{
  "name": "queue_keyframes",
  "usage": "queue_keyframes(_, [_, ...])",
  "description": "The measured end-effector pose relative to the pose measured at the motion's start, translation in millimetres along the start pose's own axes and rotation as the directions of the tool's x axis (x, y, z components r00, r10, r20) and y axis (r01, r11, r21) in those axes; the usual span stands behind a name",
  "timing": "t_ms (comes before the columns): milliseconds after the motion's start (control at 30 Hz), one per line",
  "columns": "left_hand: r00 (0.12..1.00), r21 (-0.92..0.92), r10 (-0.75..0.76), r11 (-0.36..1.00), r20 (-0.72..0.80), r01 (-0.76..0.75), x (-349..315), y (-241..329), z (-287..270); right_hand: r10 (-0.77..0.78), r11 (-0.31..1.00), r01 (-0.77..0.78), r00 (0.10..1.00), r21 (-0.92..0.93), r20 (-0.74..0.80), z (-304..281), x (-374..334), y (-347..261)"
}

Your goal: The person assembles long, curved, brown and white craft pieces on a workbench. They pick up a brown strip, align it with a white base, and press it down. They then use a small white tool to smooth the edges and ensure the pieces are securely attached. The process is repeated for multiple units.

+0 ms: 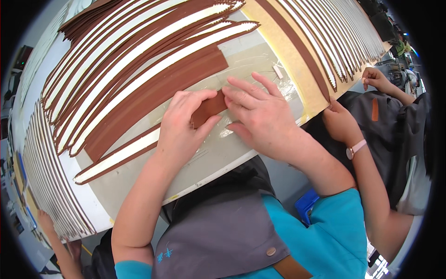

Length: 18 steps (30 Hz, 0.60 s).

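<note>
Our left grip (203, 110) seems clamped on the long, flat, brown-and-white leather-like strip (132, 146), probably steadying it, our right grip (228, 111) spread apart beside it

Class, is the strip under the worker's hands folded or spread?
Spread at its left end: the strip lies flat, white middle showing between brown edges. Farther right, cannot tell: the left hand covers it there.
</note>
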<state>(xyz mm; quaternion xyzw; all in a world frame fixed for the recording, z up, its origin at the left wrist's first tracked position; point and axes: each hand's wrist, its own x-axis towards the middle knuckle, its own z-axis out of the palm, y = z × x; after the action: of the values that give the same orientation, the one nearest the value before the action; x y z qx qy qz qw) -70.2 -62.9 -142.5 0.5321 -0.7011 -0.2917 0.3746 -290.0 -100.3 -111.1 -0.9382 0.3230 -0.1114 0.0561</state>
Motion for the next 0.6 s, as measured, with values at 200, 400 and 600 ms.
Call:
queue_keyframes(200, [0.998, -0.179, -0.054, 0.982, 0.044, 0.061, -2.9, -1.7, -18.7, 0.039, 0.999, -0.039, 0.999, -0.009, -0.011, 0.4, 0.2, -4.5])
queue_keyframes(400, [0.998, 0.154, 0.046, 0.987, -0.044, -0.039, -28.5, -8.3, -32.1, 0.042, 0.999, -0.042, 0.999, 0.000, -0.025, 2.8, -1.2, -5.8])
queue_keyframes(600, [0.995, 0.185, 0.055, 0.982, -0.078, -0.039, -30.4, -9.8, -26.2, 0.036, 0.999, -0.036, 0.999, -0.004, -0.012, 0.6, -2.6, -3.3])
